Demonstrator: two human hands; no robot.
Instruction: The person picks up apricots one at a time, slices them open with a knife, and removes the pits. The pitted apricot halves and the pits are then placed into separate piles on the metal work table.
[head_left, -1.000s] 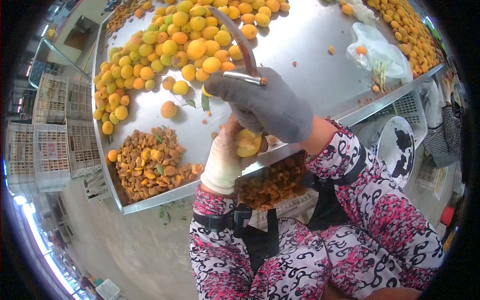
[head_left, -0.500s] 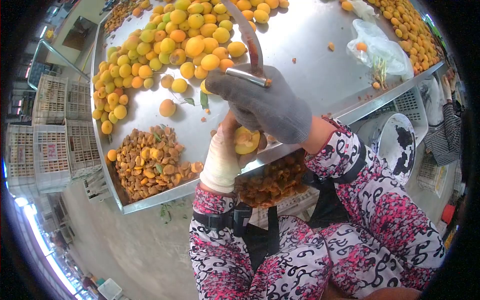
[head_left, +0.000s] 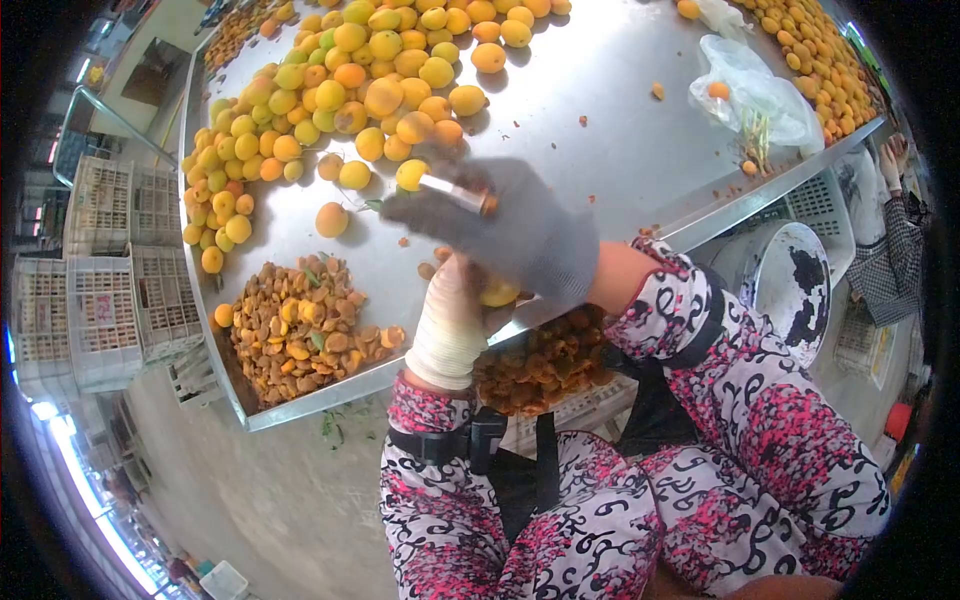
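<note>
My right hand, in a grey glove and blurred by motion, is closed round a knife; the metal part by its handle shows, but the blade is hard to make out. Just below it, my left hand, in a whitish glove, holds a yellow fruit, mostly hidden under the right hand. Many whole yellow-orange fruits lie beyond my hands on the metal table. Left of my left hand sits a heap of brownish-orange pieces.
The metal table has a raised rim. A plastic bag lies at its right, near more fruits. Below the edge are a container of orange pieces and a white basin. Crates stand left. Another person's hands show far right.
My right hand has moved left and slightly down, over the fruit in my left hand. The blade, clear and pointing up before, is now blurred. The view has shifted slightly.
</note>
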